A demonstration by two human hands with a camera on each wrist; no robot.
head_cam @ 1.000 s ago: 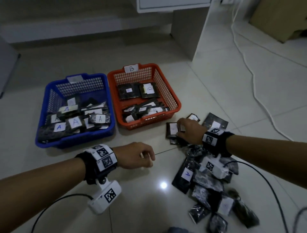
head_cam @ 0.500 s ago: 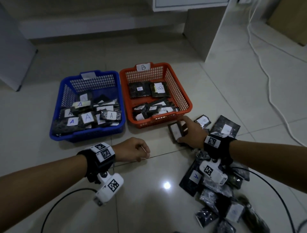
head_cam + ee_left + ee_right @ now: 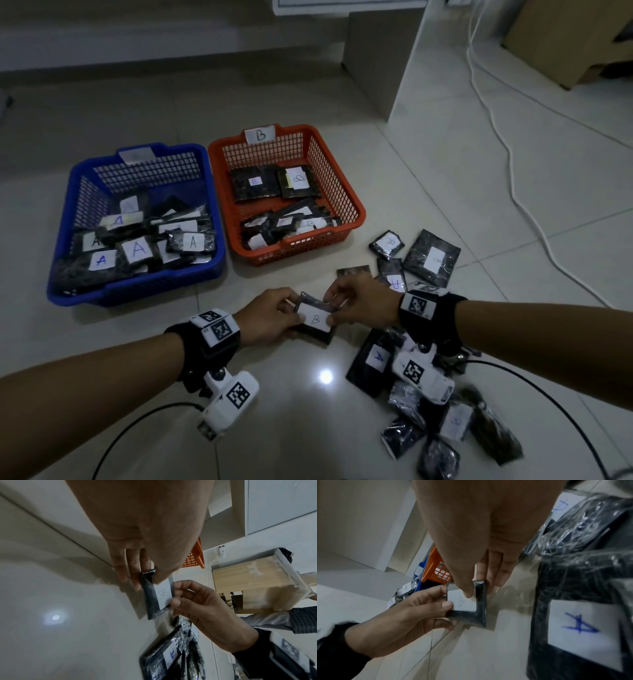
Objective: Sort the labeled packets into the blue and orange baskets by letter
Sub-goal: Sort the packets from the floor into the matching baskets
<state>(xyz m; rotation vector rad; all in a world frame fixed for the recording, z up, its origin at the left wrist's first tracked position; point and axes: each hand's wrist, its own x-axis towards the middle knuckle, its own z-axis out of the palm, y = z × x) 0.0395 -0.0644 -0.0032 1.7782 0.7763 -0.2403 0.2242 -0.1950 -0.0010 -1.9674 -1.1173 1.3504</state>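
A small dark packet with a white label marked B (image 3: 315, 319) (image 3: 163, 595) (image 3: 464, 603) is held just above the floor in front of the baskets. My left hand (image 3: 274, 317) pinches its left edge and my right hand (image 3: 356, 305) pinches its right edge. The blue basket (image 3: 137, 287) at the left holds packets labelled A. Packets labelled B lie in the orange basket (image 3: 294, 251) beside it. A loose pile of packets (image 3: 421, 404) spreads over the floor under my right wrist, among them one marked A (image 3: 376, 358) (image 3: 580, 627).
More packets (image 3: 430, 258) lie right of the orange basket. A white cable (image 3: 507, 150) runs across the tiles at the right. A cabinet leg (image 3: 380, 58) stands behind the baskets, and a cardboard box (image 3: 565, 37) is at the far right. Black wrist cables trail toward me.
My right hand lifted the B packet off the floor pile and brought it left and nearer. My left hand moved right from the floor and took hold of its other edge.
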